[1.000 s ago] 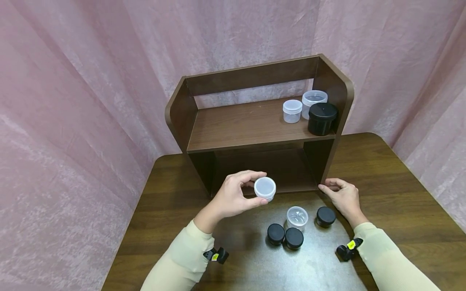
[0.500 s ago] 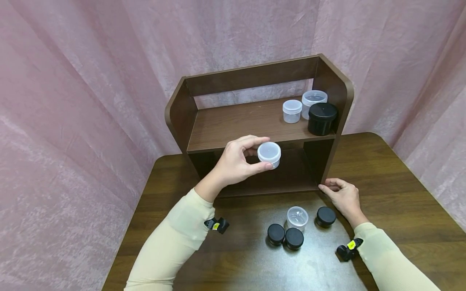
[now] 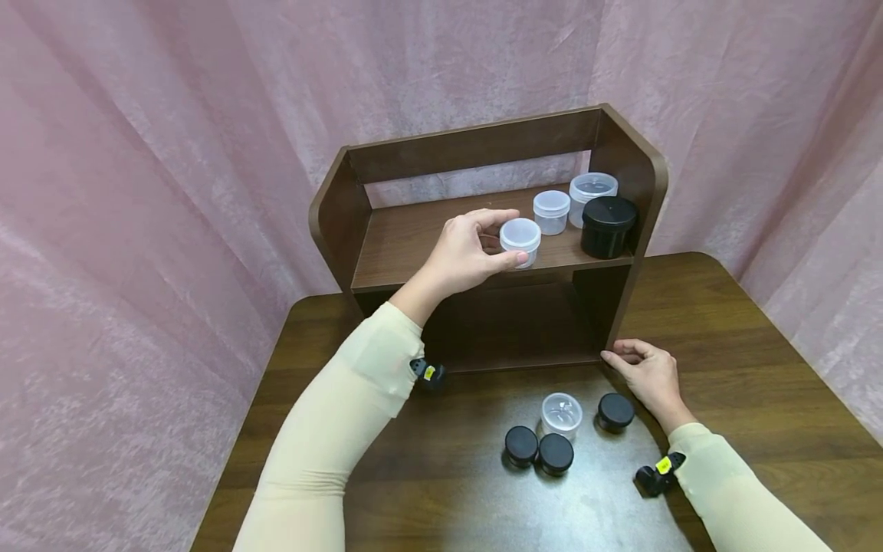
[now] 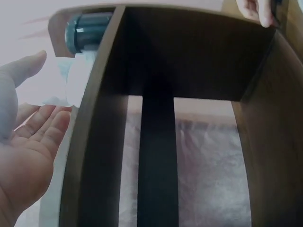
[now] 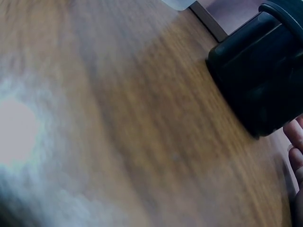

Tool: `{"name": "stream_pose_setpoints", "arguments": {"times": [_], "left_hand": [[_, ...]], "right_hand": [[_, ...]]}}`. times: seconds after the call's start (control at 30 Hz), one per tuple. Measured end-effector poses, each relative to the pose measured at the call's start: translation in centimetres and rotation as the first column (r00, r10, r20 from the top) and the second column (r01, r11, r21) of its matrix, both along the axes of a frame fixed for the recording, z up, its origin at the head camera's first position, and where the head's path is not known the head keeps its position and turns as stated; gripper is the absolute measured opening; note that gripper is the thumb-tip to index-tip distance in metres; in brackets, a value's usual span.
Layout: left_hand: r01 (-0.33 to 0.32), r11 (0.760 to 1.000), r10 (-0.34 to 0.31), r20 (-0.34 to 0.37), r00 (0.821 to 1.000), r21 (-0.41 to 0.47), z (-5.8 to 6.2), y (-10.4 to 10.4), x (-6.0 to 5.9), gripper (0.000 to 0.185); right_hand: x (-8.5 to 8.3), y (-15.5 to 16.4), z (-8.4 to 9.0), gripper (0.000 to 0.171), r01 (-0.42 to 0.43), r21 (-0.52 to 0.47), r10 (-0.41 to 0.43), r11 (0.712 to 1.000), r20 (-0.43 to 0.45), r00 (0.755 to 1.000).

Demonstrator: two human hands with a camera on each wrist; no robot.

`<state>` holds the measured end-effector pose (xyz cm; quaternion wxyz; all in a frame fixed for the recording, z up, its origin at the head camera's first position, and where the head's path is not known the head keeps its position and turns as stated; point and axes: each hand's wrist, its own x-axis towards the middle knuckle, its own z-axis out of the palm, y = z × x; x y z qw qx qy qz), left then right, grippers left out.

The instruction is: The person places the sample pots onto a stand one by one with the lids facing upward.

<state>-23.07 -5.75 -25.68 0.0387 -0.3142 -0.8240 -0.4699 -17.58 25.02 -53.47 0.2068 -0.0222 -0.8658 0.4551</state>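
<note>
Pink curtains behind; left hand [image 3: 464, 257] pinches a clear jar [image 3: 520, 241] over the shelf [image 3: 428, 249] edge; it could tip off. Right hand [image 3: 645, 376], fingers relaxed, steadies the frame.

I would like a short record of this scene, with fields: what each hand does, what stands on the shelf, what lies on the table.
left hand: pinches a small clear jar over the upper shelf board
right hand: rests at the shelf unit's lower right corner, holds nothing
on the shelf: two clear jars, one black jar, at the right end
on the table: three small black jars, one clear jar without lid
</note>
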Motion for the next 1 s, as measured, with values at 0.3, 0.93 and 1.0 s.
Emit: {"name": "stream_pose_setpoints", "arguments": {"times": [0.3,0.93,1.0], "left_hand": [[-0.092,0.993,0.093,0.004,0.996,-0.074,-0.2,1.0,-2.9,0.061],[-0.188,0.982,0.185,0.152,0.971,0.008,-1.1,1.6,-4.0,0.062],[-0.194,0.981,0.191,0.159,0.969,0.0,-1.1,1.7,-4.1,0.062]], "right_hand": [[0.1,0.0,0.0,0.027,-0.01,0.02,0.01,1.0,0.012,1.0],[0.3,0.2,0.2,0.025,-0.009,0.03,0.009,1.0,0.007,1.0],[0.4,0.3,0.2,0.025,-0.004,0.022,0.004,1.0,0.008,1.0]]}}
